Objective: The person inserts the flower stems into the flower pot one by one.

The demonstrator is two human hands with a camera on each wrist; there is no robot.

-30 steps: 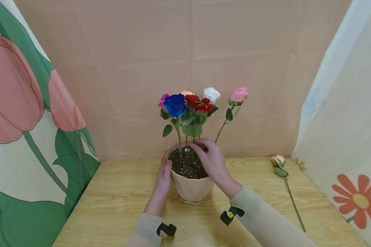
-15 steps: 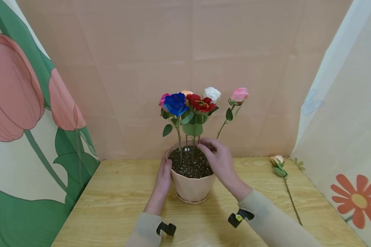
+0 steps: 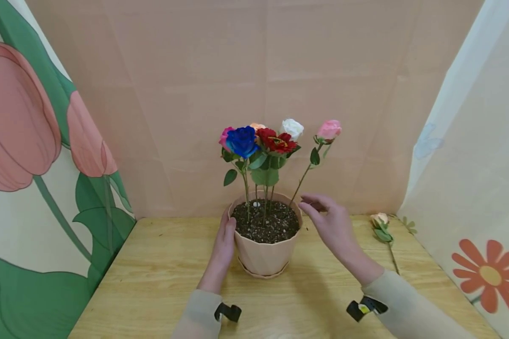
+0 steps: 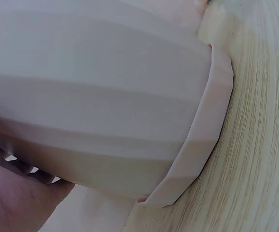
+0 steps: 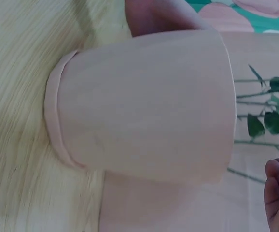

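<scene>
A faceted, pale pink flowerpot (image 3: 265, 256) full of dark soil (image 3: 275, 226) stands on its saucer (image 3: 263, 274). My left hand (image 3: 224, 240) holds its left side, the thumb near the rim and the fingers partly hidden behind. Just right of the rim, my right hand (image 3: 332, 228) hovers with loosely bent fingers and nothing between them. In the soil stand a blue rose (image 3: 242, 142), a red flower (image 3: 276, 142), a white rose (image 3: 292, 128) and a pink rose (image 3: 329, 129) leaning right. Magenta and peach blooms are half hidden behind.
A cream rose (image 3: 381, 225) lies on the wooden table (image 3: 161, 273) at the right, its lower stem covered by the right forearm. A plain pinkish backdrop (image 3: 195, 70) hangs close behind the pot, with flower-printed sheets at both sides.
My right hand has moved right from among the stems over the soil to outside the pot's rim. The left hand has stayed on the pot.
</scene>
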